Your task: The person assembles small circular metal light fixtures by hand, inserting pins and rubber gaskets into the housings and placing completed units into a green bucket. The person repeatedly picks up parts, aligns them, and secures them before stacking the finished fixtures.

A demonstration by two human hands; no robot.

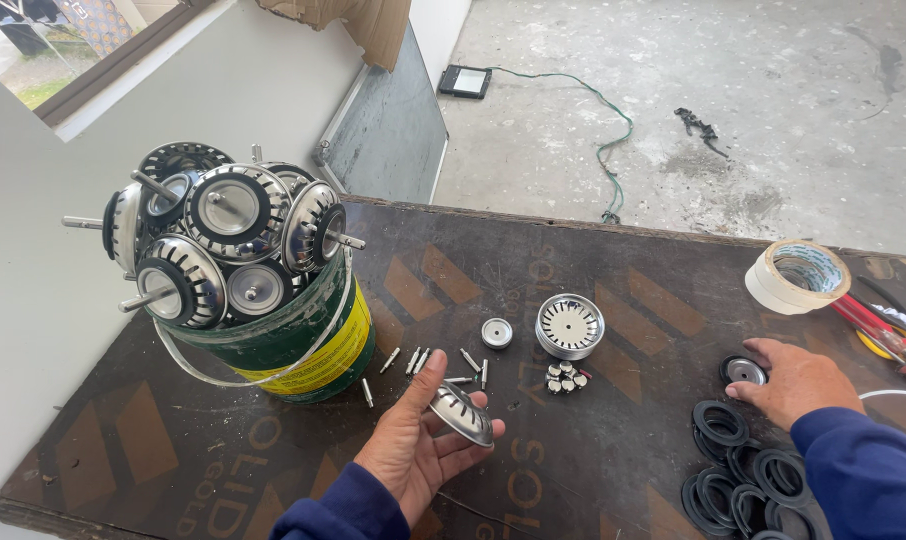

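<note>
Your left hand (413, 450) lies palm up over the near middle of the desk (653, 300), its fingers (468, 440) loosely curled under a slotted steel strainer basket (462, 412) that rests tilted on the fingertips, thumb raised beside it. Your right hand (798, 380) lies palm down toward the right, fingers spread flat, the fingertips touching a small round strainer disc with a black rim (744, 371); it grips nothing. Just below that hand a heap of black rubber rings (738, 475) runs to the near edge. Between your hands the dark board is open, with only a second strainer basket (570, 325), a small round metal cap (496, 332), a cluster of small knobs (565, 377) and scattered metal pins (418, 360) farther back. On the left a green and yellow bucket (313, 345) piled high with assembled strainers (228, 235) stands close to the desk's left edge, next to a white wall. A roll of tape (798, 275) and red-handled tools (878, 325) sit near the far right corner. Beyond the far edge lies bare concrete floor (773, 100) with a green cable (603, 140) trailing across it.
</note>
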